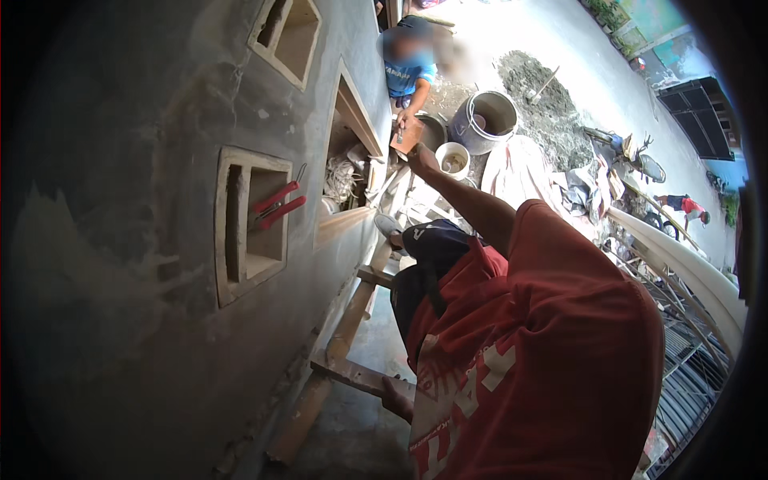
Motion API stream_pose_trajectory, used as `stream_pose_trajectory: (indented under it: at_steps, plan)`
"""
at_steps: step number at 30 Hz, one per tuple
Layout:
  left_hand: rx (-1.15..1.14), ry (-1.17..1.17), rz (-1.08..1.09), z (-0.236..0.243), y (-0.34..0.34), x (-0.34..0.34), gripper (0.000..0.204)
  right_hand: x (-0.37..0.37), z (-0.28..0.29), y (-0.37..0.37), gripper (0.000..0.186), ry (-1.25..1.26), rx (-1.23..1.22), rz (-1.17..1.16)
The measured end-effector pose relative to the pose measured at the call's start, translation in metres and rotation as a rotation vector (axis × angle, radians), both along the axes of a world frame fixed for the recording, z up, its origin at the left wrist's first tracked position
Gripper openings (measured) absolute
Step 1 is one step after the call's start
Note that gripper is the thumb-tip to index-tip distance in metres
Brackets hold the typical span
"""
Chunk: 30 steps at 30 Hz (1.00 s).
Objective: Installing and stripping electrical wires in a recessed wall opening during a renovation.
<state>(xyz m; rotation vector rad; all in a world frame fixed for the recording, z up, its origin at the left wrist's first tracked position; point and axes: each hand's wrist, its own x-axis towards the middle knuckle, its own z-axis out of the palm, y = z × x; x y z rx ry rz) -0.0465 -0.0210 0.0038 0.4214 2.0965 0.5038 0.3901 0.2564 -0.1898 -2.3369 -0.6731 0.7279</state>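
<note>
My right hand (pixel 422 160) reaches down and out, closed on the edge of a flat orange-brown board (pixel 408 141). A co-worker's hand (pixel 405 117) is at the board's far end, with a small tool on or over it. My left hand (pixel 395 398) grips a wooden plank (pixel 356 373) of a timber frame beside the wall. Red-handled pliers (pixel 278 210) rest in a cream-framed opening (pixel 226 284) in the grey wall.
A person in blue (pixel 406 78) stands below near buckets (pixel 464 128). Sand (pixel 536 88), sacks (pixel 520 164), pale pipes (pixel 676 260) and a bicycle-like vehicle (pixel 648 166) lie rightward. Another person in red (pixel 692 206) is farther off. The grey wall (pixel 136 336) runs along my left.
</note>
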Motion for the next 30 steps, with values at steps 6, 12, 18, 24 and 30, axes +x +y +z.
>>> stream_pose_trajectory:
  at_steps: [6, 12, 18, 24, 30]
  plan:
    - [-0.08, 0.061, -0.245, -0.037, 0.086, -0.03, 0.075, 0.05, -0.107, -0.023, 0.039, 0.603, -0.225, -0.414]
    - [-0.147, 0.131, -0.387, -0.082, 0.141, -0.062, 0.072, 0.039, -0.186, 0.03, 0.052, 0.451, -0.021, -0.336]
    - [-0.152, 0.104, -0.516, -0.124, 0.183, -0.078, 0.069, 0.085, -0.258, 0.044, 0.043, 0.392, -0.157, -0.445]
    - [0.144, 0.141, -0.377, -0.173, 0.248, -0.079, 0.066, 0.076, -0.211, 0.034, 0.039, -0.022, -0.229, -0.151]
    - [0.483, 0.299, -0.047, -0.131, 0.243, -0.137, 0.064, 0.103, -0.162, 0.012, 0.045, -0.417, 0.042, 0.149]
